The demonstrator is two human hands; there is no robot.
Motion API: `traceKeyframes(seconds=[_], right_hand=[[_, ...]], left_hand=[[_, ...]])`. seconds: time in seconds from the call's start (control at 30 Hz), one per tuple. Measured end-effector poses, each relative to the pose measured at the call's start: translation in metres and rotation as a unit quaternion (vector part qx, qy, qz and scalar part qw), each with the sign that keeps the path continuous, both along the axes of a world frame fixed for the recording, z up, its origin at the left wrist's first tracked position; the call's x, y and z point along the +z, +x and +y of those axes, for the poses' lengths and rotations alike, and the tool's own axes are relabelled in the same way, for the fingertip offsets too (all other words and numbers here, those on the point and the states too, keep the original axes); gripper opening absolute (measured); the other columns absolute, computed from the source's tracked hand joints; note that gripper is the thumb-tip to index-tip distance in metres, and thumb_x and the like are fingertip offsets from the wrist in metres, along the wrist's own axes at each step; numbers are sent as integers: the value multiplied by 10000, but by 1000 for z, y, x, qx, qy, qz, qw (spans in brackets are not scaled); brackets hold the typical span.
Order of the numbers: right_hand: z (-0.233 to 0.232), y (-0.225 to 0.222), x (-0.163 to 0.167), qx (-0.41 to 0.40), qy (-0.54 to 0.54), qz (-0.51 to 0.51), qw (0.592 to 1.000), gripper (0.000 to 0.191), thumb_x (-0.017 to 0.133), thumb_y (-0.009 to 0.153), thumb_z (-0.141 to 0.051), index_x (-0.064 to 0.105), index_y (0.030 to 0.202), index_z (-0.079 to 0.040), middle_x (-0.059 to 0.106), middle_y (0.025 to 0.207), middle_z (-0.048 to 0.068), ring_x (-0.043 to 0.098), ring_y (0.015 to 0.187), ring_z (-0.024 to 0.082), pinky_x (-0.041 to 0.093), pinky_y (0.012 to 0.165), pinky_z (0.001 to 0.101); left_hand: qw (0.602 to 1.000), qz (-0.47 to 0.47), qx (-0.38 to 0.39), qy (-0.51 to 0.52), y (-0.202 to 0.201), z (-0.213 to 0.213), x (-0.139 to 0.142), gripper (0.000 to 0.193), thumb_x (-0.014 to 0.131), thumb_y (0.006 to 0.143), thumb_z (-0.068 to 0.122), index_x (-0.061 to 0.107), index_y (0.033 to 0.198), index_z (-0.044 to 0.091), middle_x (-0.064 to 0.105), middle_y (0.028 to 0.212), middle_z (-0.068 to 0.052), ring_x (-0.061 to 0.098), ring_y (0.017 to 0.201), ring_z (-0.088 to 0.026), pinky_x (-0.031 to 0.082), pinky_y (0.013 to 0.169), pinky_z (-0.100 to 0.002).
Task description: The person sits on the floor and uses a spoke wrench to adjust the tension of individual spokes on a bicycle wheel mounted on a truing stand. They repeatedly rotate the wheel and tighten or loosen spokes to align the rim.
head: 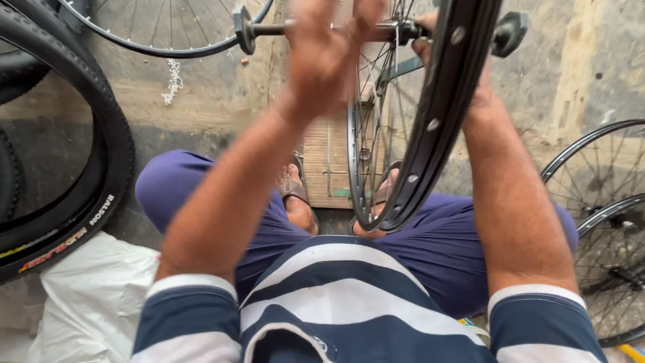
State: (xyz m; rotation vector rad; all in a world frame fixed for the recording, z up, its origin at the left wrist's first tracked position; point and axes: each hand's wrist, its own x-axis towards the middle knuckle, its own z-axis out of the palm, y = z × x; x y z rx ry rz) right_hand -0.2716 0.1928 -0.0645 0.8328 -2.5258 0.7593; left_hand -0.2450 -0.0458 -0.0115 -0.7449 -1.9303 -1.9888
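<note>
Rim [430, 128]: black w/ silver spokes. Trousers [443, 242]: purple. Shirt [336, 302]: navy & white stripes. Sandals [293, 185]: brown. Tyre [101, 168]: black w/ white, red & yellow lettering. Plastic sheet [94, 296]: white. Floor [222, 87]: grey-tan concrete. Wood block [326, 168]: light tan.

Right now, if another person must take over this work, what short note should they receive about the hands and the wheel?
Left hand: raised, blurred, at the axle rod that passes through the hub; grip unclear.
Right hand: mostly hidden behind the black rim, near the hub; grip unclear.
The bare wheel stands upright between the knees, with no tyre on it, spokes fitted.
Nearby: a black tyre at the left, other spoked wheels at the right and at the top, a white bag on the floor.
Done and left: cannot tell from this view.
</note>
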Motion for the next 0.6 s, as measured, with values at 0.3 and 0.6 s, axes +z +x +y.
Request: traceKeyframes(seconds=[0.3,0.6], right_hand=[[13,25,-15,-83,-78,-180,977,255,613,1134,-246,691,1274,-47,725,1108,107,676,1035,280,547,817,442],[13,25,-10,-43,-32,-138,989,268,546,1220,-241,735,1189,-54,757,998,102,732,941,248,604,780,393]], left_hand=[[992,32,-78,-92,146,-9,-67,477,380,1135,486,625,1237,90,629,1402,-207,528,1471,-412,373,1259,-471],[956,-241,46,-161,206,-49,-111,398,523,1087,403,685,1115,41,710,937,-87,712,808,-232,561,788,-310]])
